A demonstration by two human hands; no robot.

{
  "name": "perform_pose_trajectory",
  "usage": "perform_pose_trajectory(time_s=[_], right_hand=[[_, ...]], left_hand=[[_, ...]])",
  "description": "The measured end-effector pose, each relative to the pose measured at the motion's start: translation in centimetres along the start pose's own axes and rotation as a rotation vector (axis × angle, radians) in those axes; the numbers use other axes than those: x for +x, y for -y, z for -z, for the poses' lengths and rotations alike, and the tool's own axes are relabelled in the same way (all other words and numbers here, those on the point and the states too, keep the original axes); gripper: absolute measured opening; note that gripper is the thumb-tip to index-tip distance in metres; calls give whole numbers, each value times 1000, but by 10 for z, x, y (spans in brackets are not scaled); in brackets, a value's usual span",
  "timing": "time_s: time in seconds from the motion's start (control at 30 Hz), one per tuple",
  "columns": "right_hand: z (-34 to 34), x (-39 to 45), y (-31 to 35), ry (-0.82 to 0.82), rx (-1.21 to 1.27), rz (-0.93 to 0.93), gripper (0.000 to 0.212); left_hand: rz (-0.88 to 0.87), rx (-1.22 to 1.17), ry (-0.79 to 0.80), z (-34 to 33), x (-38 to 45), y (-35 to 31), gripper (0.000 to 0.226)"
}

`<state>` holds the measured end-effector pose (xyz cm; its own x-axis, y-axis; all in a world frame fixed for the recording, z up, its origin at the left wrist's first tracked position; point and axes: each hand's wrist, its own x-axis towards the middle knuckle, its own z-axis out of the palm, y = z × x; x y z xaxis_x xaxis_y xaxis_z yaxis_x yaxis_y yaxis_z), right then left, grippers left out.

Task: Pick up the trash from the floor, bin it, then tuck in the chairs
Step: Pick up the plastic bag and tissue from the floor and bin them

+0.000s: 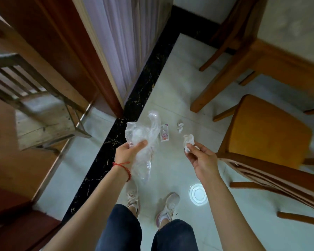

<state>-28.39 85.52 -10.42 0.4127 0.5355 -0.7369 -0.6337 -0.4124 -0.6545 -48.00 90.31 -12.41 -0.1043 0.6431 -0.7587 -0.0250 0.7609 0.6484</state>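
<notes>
My left hand [130,151] grips a crumpled clear plastic bag [143,134] that hangs down past the wrist. My right hand [198,156] pinches a crumpled white tissue [188,139] between thumb and fingers. On the pale tiled floor ahead lie a second small tissue ball [180,127] and a small white wrapper with pink print [164,135], partly behind the bag. A clear round plastic lid [198,194] lies on the floor by my right foot. A wooden chair with an orange seat [268,131] stands to my right, pulled out from the wooden table [279,57].
A dark marble strip [116,134] runs along the floor at the left of the tiles. A door frame and a pale curtain [123,42] stand ahead on the left. An old slatted wooden chair [34,105] sits at the far left. My feet in pale sneakers [168,207] stand below.
</notes>
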Motion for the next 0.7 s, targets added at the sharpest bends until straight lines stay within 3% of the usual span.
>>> perform_pose_trajectory(time_s=[0.23, 0.7], right_hand=[[-39, -49, 26, 68, 19, 46, 15], [-57, -74, 47, 281, -254, 57, 16]], left_hand=[[-56, -71, -70, 29, -47, -44, 31], [-94, -290, -196, 60, -98, -53, 26]])
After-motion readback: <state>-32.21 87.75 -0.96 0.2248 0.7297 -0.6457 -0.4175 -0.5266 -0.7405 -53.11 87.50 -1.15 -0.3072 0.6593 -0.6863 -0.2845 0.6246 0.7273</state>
